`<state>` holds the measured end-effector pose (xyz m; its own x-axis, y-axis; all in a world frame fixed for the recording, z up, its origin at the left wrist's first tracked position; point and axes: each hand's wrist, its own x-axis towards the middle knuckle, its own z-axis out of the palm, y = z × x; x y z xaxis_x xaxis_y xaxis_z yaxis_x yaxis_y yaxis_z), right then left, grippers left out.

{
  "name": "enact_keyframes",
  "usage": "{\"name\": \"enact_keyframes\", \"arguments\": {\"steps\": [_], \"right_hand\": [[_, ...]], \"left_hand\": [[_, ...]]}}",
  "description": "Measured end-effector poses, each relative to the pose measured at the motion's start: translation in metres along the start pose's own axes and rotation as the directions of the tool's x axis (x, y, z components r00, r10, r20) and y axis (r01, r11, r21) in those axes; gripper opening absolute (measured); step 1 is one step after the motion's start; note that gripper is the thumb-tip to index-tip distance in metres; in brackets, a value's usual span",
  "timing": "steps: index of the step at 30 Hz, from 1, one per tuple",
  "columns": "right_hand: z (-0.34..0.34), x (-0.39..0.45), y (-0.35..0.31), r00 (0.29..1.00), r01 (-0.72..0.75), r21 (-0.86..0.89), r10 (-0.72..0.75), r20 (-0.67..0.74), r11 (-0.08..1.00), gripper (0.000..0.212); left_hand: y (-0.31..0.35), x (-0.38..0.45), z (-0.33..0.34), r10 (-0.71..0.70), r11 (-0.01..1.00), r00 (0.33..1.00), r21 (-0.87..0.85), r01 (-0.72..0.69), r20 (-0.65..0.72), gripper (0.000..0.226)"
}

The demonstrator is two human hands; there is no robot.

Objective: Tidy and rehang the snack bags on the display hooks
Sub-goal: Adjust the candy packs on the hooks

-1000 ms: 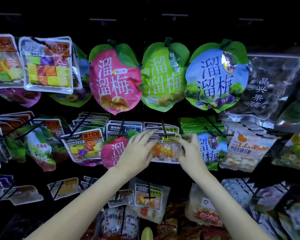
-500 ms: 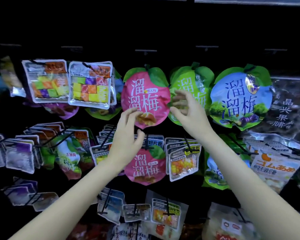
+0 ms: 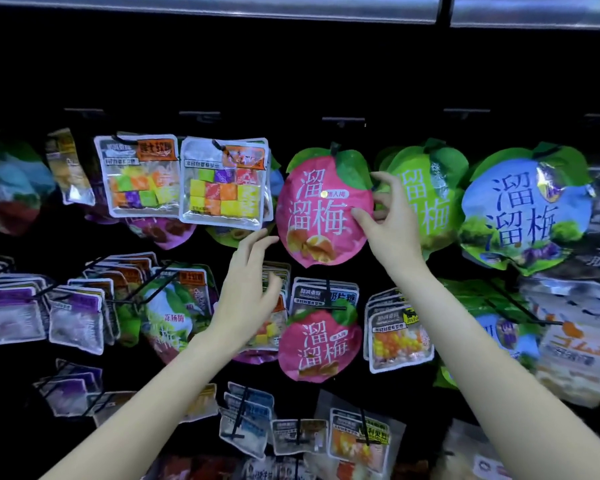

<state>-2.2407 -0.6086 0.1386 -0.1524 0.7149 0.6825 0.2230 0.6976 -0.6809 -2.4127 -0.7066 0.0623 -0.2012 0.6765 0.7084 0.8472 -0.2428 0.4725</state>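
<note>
The pink plum-shaped snack bag (image 3: 323,209) hangs in the top row of the display, just right of centre, from a hook (image 3: 334,147) at its 12 o'clock where two green printed leaves meet. The right hand (image 3: 392,230) grasps the bag's edge at about 3 o'clock: the thumb lies on the pink front face, and the curled fingers reach round the rim, between this bag and the green plum-shaped bag (image 3: 426,199) hanging just beside it. The left hand (image 3: 248,289) is raised at the pink bag's 8 o'clock with its fingers relaxed and slightly spread, holding nothing; its fingertips (image 3: 269,235) come close to the bag's lower left edge, and whether they touch it cannot be told.

At 3 o'clock from the green bag hangs a blue plum-shaped bag (image 3: 523,209). At 9 o'clock from the pink bag hang two clear packs of coloured jelly cubes (image 3: 222,185), the nearer one overlapping its neighbour (image 3: 141,176).

In the row below, a second, smaller pink plum bag (image 3: 321,344) hangs straight under the first, at its 6 o'clock, well apart from both hands. A clear pack of yellow and orange sweets (image 3: 399,336) sits at that bag's 3 o'clock, and the left wrist covers part of another jelly pack at its 9 o'clock.
</note>
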Motion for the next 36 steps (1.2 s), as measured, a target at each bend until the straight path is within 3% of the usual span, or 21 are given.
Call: {"name": "enact_keyframes", "arguments": {"steps": [7, 12, 17, 23, 25, 27, 30, 33, 36], "right_hand": [[-0.034, 0.009, -0.013, 0.985, 0.151, -0.260, -0.166, -0.039, 0.954, 0.037], [-0.059, 0.031, -0.027, 0.936, 0.315, -0.476, -0.352, 0.011, 0.821, 0.039], [-0.062, 0.036, -0.030, 0.947, 0.297, -0.505, -0.318, 0.047, 0.810, 0.039], [-0.041, 0.014, -0.012, 0.973, 0.229, -0.406, -0.202, 0.109, 0.884, 0.038], [-0.035, 0.010, -0.007, 0.977, 0.210, -0.397, -0.203, 0.059, 0.894, 0.042], [-0.031, 0.006, -0.006, 0.951, 0.258, -0.429, -0.306, -0.045, 0.866, 0.046], [-0.021, -0.006, -0.014, 0.806, 0.449, -0.494, -0.576, -0.136, 0.745, 0.043], [0.005, -0.016, -0.027, 0.729, 0.605, -0.429, -0.683, -0.041, 0.671, 0.040], [0.038, -0.021, -0.038, 0.785, 0.615, -0.315, -0.601, 0.152, 0.723, 0.044]], "left_hand": [[0.003, -0.003, 0.005, 0.003, 1.000, 1.000, -0.029, -0.003, 0.025, 0.048], [0.008, -0.001, 0.008, 0.044, 0.998, 0.999, -0.055, -0.043, 0.018, 0.048], [0.009, -0.002, 0.011, 0.064, 0.993, 0.998, -0.093, -0.066, -0.023, 0.049], [0.005, -0.003, -0.004, 0.044, 0.993, 0.966, -0.095, -0.070, -0.254, 0.040], [0.002, 0.002, -0.014, 0.029, 0.997, 0.949, -0.055, -0.049, -0.313, 0.040], [-0.002, 0.008, -0.023, -0.017, 0.999, 0.932, -0.036, 0.004, -0.363, 0.041], [-0.013, 0.021, -0.040, -0.179, 0.984, 0.899, -0.066, 0.166, -0.399, 0.044], [-0.020, 0.038, -0.059, -0.343, 0.934, 0.893, -0.209, 0.291, -0.291, 0.058], [-0.022, 0.054, -0.075, -0.481, 0.836, 0.854, -0.395, 0.380, -0.197, 0.055]]}}
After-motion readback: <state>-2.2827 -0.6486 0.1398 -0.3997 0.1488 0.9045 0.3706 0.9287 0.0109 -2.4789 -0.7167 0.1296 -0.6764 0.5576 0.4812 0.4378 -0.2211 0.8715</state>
